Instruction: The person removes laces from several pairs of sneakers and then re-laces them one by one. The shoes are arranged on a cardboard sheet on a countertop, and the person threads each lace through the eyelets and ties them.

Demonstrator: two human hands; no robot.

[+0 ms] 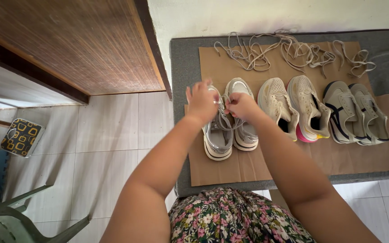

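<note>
Head view, frame centre: both hands meet over the leftmost pair of shoes. Left hand (pixel 201 102) has its grip pinched on a grey lace (pixel 223 120), thumb and fingers closed, the other fingers raised. Right hand (pixel 241 106) is likewise closed on the same lace, just beside the left, the two almost touching. Loops of the lace hang down between them onto the grey shoes (pixel 228 132), which stand side by side with toes toward the top of the frame.

Those shoes rest on a cardboard sheet (pixel 230 166) spread over a grey surface (pixel 183 72) filling the right half of the frame. To the right along the cardboard sit a cream pair with pink sole (pixel 291 108), then a white pair with dark stripes (pixel 356 114). Loose laces (pixel 289 51) lie tangled along the top edge of the cardboard.

At the bottom centre is a floral dress (pixel 235 218). Upper left shows a wooden panel (pixel 68 40); below it, pale floor tiles (pixel 109 130), a patterned stool (pixel 22 137) at the left edge, and a green plastic chair (pixel 14 220) in the lower left corner.
</note>
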